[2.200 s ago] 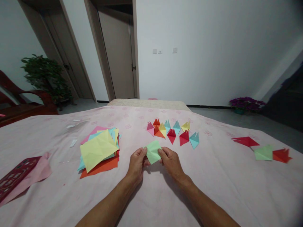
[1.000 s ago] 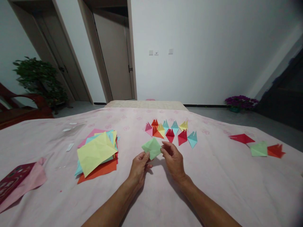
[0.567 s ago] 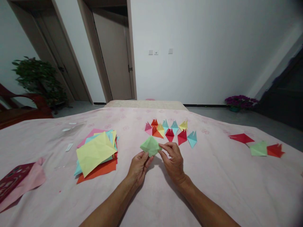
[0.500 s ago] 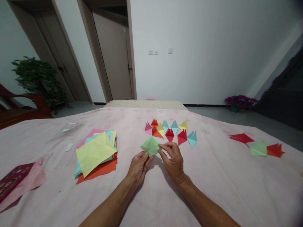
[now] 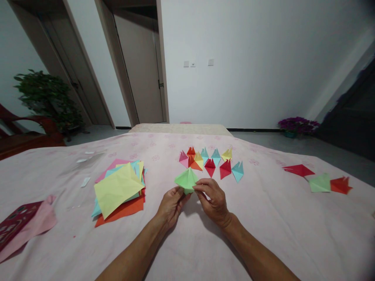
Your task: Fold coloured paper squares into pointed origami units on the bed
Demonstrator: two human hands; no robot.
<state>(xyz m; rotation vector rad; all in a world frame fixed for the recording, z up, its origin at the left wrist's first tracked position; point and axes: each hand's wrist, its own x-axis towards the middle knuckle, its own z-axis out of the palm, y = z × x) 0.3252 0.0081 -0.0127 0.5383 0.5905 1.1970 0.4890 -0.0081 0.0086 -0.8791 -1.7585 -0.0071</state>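
Observation:
A light green folded origami paper (image 5: 186, 179) is held a little above the cloth, between both hands. My left hand (image 5: 172, 205) pinches its lower left edge between thumb and fingers. With thumb and fingertips, my right hand (image 5: 213, 200) grips the paper's lower right edge. Just beyond it stand several small folded paper cranes: a pink one (image 5: 183, 158), a red one (image 5: 225, 169), a blue one (image 5: 238, 171) and others. To the left lies a loose stack of coloured paper sheets (image 5: 118, 189), a yellow sheet on top.
A pale pink cloth (image 5: 258, 226) covers the table. At the right lie a red folded paper (image 5: 300, 170), a green one (image 5: 320, 183) and an orange one (image 5: 340, 185). A dark red packet (image 5: 18, 222) with pink paper (image 5: 43, 222) rests at the left edge.
The green paper's upper part has spread and tilted, showing creases fanning from its top. My right fingers have shifted slightly left and down along its edge.

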